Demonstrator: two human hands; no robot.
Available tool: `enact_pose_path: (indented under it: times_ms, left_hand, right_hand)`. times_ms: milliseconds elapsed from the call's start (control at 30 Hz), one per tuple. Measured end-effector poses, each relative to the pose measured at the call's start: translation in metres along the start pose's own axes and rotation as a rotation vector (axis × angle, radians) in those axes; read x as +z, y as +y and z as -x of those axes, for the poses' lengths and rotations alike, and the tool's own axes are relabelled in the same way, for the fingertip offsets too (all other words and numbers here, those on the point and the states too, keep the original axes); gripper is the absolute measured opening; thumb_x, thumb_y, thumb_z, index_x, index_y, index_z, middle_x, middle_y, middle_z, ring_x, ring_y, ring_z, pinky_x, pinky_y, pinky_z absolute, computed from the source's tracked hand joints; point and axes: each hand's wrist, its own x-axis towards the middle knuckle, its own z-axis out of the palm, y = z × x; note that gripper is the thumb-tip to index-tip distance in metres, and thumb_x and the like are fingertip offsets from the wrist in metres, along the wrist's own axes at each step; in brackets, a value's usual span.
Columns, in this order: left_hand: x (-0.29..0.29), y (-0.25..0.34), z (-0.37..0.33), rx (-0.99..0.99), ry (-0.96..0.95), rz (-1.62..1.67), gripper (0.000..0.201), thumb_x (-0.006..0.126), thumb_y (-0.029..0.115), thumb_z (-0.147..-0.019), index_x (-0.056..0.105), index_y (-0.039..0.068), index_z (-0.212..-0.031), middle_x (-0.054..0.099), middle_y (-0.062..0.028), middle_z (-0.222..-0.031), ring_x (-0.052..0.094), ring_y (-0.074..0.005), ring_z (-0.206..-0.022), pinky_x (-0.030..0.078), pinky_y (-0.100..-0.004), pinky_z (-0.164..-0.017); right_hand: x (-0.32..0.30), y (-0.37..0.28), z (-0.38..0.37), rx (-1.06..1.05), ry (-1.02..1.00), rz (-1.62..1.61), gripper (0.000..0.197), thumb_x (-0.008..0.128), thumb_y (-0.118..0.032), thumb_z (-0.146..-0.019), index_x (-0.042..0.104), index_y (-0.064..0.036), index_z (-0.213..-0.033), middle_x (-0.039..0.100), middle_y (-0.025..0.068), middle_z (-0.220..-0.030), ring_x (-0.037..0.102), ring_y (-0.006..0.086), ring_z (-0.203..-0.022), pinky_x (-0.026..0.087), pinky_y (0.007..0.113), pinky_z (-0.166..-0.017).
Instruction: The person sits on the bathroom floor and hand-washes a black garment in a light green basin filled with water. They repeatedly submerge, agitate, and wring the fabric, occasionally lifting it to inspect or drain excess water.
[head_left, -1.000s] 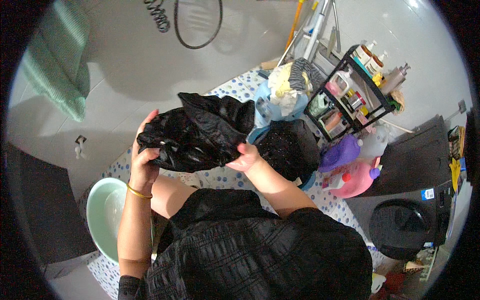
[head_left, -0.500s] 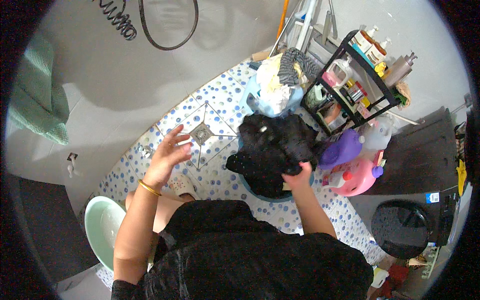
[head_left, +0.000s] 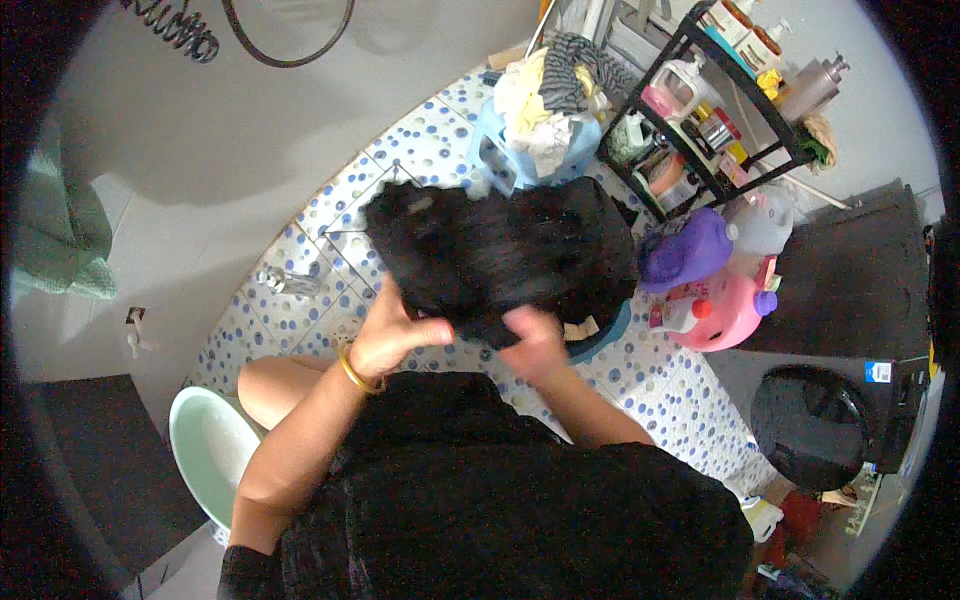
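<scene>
A bulky bundle of black clothing (head_left: 500, 245) spreads in front of me, partly over a blue basin (head_left: 605, 335) whose rim shows at the lower right. My left hand (head_left: 392, 335), with a gold bangle at the wrist, grips the bundle's near left edge. Its thumb points right, and the fingers go out of sight behind the cloth. On the near side, my right hand (head_left: 535, 345) is closed at the cloth, somewhat blurred. A small pale label (head_left: 580, 329) shows on the cloth beside it.
Ahead stands a light blue stool (head_left: 500, 150) heaped with light and striped clothes (head_left: 545, 100). To the right are a black shelf rack (head_left: 690, 120), a purple bottle (head_left: 685, 250) and a pink jug (head_left: 730, 310). A pale green basin (head_left: 190, 450) sits at left, near a floor drain pipe (head_left: 290, 282).
My left hand has come from the open air at left to the black clothing. The bundle has lifted and spread leftward over the tiles. My right hand has moved left along it.
</scene>
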Motion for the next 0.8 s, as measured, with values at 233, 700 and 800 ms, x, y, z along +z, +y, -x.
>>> enact_pose_path:
  times_ms: [233, 700, 800]
  left_hand:
    - [-0.073, -0.025, 0.017, -0.419, 0.283, 0.530, 0.044, 0.046, 0.031, -0.082, 0.048, 0.000, -0.113, 0.055, -0.0137, -0.109, 0.056, -0.0260, -0.092, 0.046, -0.0376, -0.082]
    - [-0.060, -0.010, 0.019, -0.334, 0.119, 0.886, 0.048, 0.039, 0.038, -0.087, 0.036, 0.013, -0.128, 0.038, -0.0094, -0.129, 0.042, -0.0255, -0.112, 0.036, -0.0390, -0.094]
    - [-0.065, -0.014, 0.027, -0.319, 0.121, 0.915, 0.047, 0.037, 0.036, -0.088, 0.034, 0.013, -0.129, 0.036, -0.0083, -0.130, 0.040, -0.0254, -0.114, 0.034, -0.0397, -0.095]
  right_hand:
    - [-0.036, 0.013, -0.036, -0.302, -0.429, 1.191, 0.106, 0.077, -0.038, -0.057, 0.013, -0.0024, -0.133, 0.022, 0.0191, -0.135, 0.022, 0.0282, -0.125, 0.025, 0.037, -0.099]
    - [-0.210, 0.015, -0.078, -0.328, 0.320, 1.562, 0.034, 0.073, -0.017, -0.059, 0.058, -0.0037, -0.086, 0.054, 0.0129, -0.090, 0.053, 0.0251, -0.087, 0.042, 0.032, -0.076]
    - [-0.169, -0.062, -0.037, -0.235, 0.341, 0.717, 0.023, 0.066, -0.006, -0.069, 0.055, -0.0087, -0.088, 0.056, 0.0049, -0.085, 0.056, 0.0191, -0.076, 0.047, 0.029, -0.068]
